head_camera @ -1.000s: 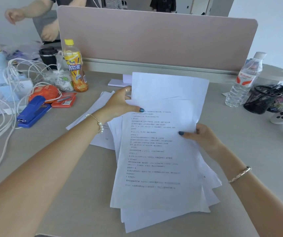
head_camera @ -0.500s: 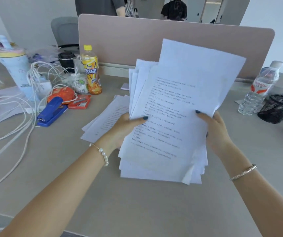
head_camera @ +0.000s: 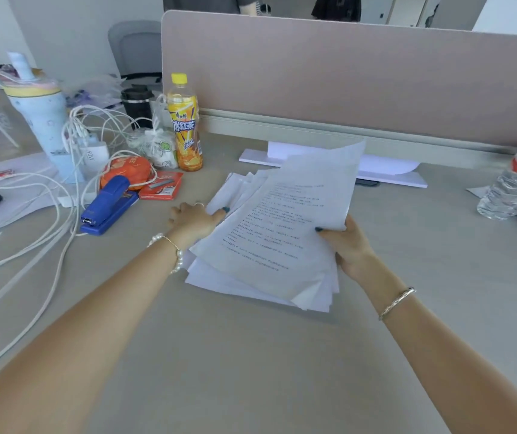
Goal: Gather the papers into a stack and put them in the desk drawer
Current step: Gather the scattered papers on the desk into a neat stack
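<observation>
where cables crowd the desk point(head_camera: 250, 355) left edge: blue stapler point(head_camera: 107, 206) | left hand point(head_camera: 193, 217) fingers pinching papers point(head_camera: 282, 233) left edge | loose stack, mid-desk, uneven | right hand point(head_camera: 349, 245) clamping right edge

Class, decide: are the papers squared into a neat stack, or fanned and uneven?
Fanned and uneven. The papers show staggered edges at the left and a curled bottom corner; the right hand holds them.
</observation>
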